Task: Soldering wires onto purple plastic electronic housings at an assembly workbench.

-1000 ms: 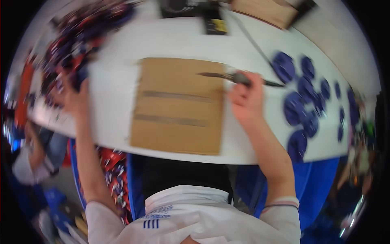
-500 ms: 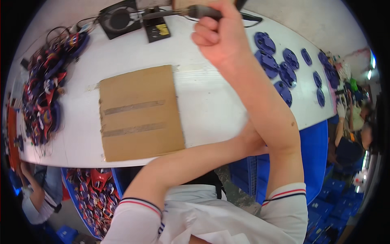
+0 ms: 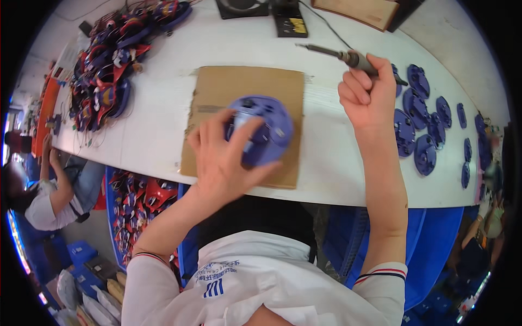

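Note:
My left hand (image 3: 223, 160) grips a round purple plastic shell (image 3: 274, 122), slightly blurred, over a square cardboard sheet (image 3: 244, 81); its fingers partly cover the shell’s inner face. To the upper right, my right hand (image 3: 363, 95) is closed around the dark handle of a soldering iron (image 3: 356, 60), whose tip points leftward above the cardboard. Several similar purple shells (image 3: 418, 114) lie on the white table (image 3: 331, 174) beside my right hand. A heap of purple and red plastic assemblies with wires (image 3: 106, 68) covers the table’s left end.
At the back stand a soldering stand with yellow sponge (image 3: 291, 27), a black fan (image 3: 242, 8) and a wooden box (image 3: 353, 11). Blue bins (image 3: 421, 244) sit below the table, one holding red-purple parts (image 3: 141, 209). A co-worker (image 3: 49, 201) is at left; other people (image 3: 489, 228) are at right.
My left hand went from the left heap across under my right arm, and is now at the cardboard with a shell. My right hand, still holding the iron, has come down from the back.

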### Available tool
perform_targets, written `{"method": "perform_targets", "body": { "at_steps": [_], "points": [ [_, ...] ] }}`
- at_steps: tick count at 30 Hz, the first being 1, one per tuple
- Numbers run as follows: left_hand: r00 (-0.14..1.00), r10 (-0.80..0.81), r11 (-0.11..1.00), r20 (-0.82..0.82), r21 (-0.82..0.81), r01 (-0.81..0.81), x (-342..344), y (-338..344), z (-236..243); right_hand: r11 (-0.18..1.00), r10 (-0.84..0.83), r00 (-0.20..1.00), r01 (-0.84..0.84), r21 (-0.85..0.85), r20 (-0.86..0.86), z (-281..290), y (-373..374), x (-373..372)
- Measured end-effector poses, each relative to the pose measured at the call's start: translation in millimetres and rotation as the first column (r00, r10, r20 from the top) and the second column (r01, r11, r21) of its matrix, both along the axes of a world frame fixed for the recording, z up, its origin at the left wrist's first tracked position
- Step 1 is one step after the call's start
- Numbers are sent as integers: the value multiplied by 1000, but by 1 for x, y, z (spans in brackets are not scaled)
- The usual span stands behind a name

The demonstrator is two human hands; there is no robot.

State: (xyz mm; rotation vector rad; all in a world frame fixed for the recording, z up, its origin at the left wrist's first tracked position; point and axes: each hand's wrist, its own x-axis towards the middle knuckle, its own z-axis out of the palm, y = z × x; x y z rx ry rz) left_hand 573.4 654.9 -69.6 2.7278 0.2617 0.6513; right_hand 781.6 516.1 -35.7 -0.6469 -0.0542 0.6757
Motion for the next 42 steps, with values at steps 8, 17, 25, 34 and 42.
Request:
{"method": "perform_targets", "body": {
  "at_steps": [8,17,25,34,42],
  "points": [
    [985,65,985,-161,-150,-90,-29,34,1,984,-102,993,93,-152,-52,-43,18,-28],
    [999,-18,986,-40,-165,11,-7,48,-22,975,-83,989,55,-215,-124,-62,18,-25],
    [569,735,672,370,-278,-687,-167,129,-60,987,36,999,-40,-156,-25,-82,-1,7],
    [17,897,104,-441,174,-979,-468,120,-83,993,55,994,-65,-99,-98,-85,3,17],
    [39,601,606,-798,423,-673,-453,19,-133,975,23,997,-40,-217,-80,-76,30,-15]
  ]
}}
